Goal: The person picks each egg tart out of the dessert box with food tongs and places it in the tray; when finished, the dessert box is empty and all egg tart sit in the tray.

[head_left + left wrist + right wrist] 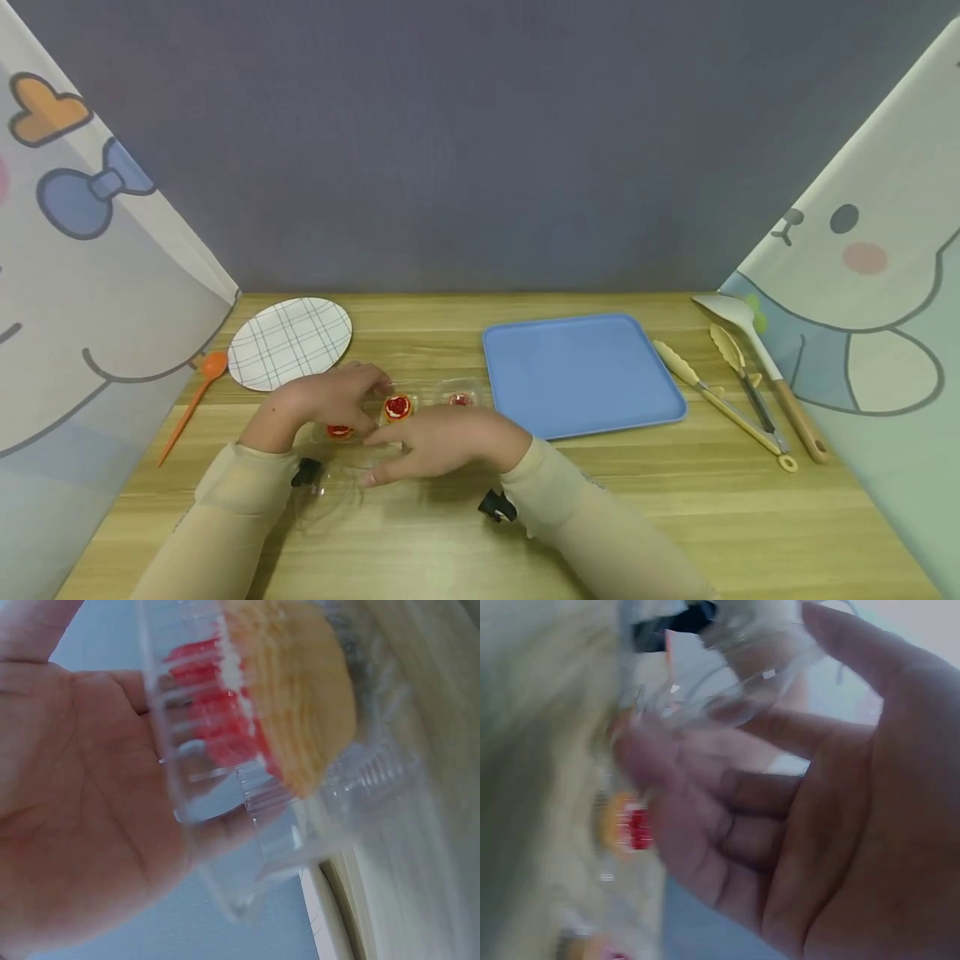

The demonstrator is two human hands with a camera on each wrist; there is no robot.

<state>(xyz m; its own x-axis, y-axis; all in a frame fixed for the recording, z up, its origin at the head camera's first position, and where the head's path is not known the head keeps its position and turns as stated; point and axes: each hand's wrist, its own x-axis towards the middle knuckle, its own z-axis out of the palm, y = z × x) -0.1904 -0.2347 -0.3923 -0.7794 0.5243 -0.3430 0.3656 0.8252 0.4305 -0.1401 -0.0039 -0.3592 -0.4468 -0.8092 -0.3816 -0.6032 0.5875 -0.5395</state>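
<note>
In the head view, three small tarts with red topping sit in clear plastic boxes in a row: a left tart (340, 432), a middle tart (397, 407) and a right tart (460, 400). My left hand (333, 398) reaches over the left box (217, 862), fingers extended beyond it. Whether they touch a box is hard to tell. My right hand (446, 442) is above the table in front of the row. Its thumb and index finger pinch a clear plastic lid (739, 697), which extends down to the left in the head view.
A checked oval plate (288, 342) and an orange spoon (197, 404) lie at the left. A blue tray (585, 375) is right of the boxes. Farther right lie two pairs of tongs (723, 408) and a white turner (761, 350) with a wooden handle.
</note>
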